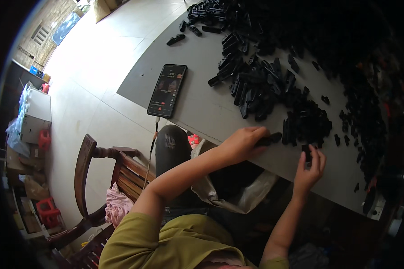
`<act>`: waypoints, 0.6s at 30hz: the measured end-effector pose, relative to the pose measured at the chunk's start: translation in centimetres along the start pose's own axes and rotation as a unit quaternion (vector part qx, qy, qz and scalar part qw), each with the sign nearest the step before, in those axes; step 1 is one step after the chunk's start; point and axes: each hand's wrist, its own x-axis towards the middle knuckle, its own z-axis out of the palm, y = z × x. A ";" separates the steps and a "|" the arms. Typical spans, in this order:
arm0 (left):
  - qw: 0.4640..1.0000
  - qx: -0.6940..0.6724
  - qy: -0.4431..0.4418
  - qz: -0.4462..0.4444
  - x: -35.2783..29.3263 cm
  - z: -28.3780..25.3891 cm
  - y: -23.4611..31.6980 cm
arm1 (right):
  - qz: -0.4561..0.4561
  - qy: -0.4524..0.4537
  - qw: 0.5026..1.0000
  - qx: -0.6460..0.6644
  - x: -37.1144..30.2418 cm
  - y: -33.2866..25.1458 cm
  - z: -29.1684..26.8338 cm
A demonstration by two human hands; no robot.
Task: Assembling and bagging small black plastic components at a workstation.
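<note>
Close to the table's near edge, my left hand (242, 144) is closed around a long black plastic piece (274, 138), whose end sticks out to the right. My right hand (312, 168) pinches a smaller black piece (306, 151) between thumb and fingers, a short way to the right of the left hand. Just beyond both hands lies a small pile of short black pieces (307, 121). Farther off and to the left is a heap of longer black pieces (260, 87). The exact kind of these parts is too dark to make out.
A large dark mass of black pieces (318, 36) covers the far and right side of the grey table (199, 101). A phone (167, 91) with a cable lies at its left edge. Below the edge, an open sack (251, 195) rests at my lap. A wooden chair (87, 179) stands left.
</note>
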 end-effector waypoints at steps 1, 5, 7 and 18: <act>1.000 0.003 -0.010 0.001 -0.6 -0.3 0.1 | 0.003 -0.021 0.999 0.028 -0.4 -0.4 0.2; 0.990 0.066 0.001 0.124 -1.2 0.0 -0.6 | -0.010 -0.135 0.978 0.157 -1.1 -4.2 0.9; 0.990 0.060 -0.005 0.131 -1.1 0.1 -0.8 | -0.032 -0.152 0.976 0.150 -1.4 -4.7 1.6; 0.986 0.010 -0.031 0.162 -1.1 -0.8 -1.2 | 0.004 -0.260 0.952 0.163 -0.4 -3.6 -0.5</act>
